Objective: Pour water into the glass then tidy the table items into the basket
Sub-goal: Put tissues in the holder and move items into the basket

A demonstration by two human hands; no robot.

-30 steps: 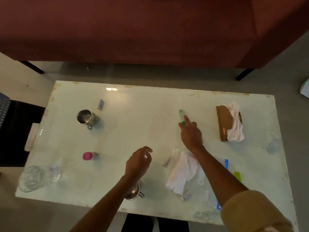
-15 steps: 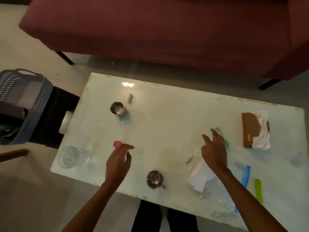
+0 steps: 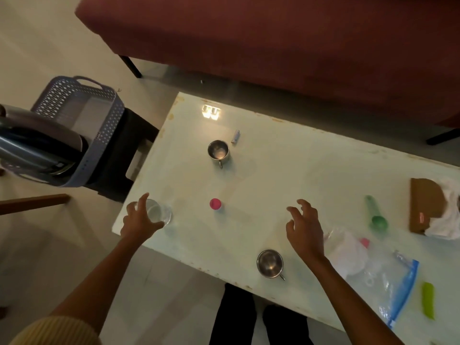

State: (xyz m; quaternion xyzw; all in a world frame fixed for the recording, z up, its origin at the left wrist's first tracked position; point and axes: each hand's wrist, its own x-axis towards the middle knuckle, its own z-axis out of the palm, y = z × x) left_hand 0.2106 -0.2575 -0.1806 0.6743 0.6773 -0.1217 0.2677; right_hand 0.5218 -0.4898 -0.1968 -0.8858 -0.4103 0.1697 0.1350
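Head view: your left hand is curled around the glass at the near-left corner of the bench, thumb on the far side and fingers on the near side. I'd call that a grip, though I can't say how firm. Your right hand hovers over the middle of the bench, fingers spread and loosely bent, holding nothing. A steel cup sits just beside it on your side, and a little pink-capped bottle stands between your hands. Further out there's a second steel cup with a small wrapped stick just beside it. Off to the right are a green scoop, a brown tissue box, a zip bag and a lime-green strip. The basket is off the bench on the left, with a steel kettle-like vessel at its near end; in it or in front of it, I can't tell. My read is you're on the water step, getting hold of the glass, with the tidying not started. I can't tell if there's water in the glass. It's right at the bench edge, so next I'd hold it upright and steady and send the free right hand for whatever holds the water. That vessel is my best guess, but it's on your left, so mind the reach across.
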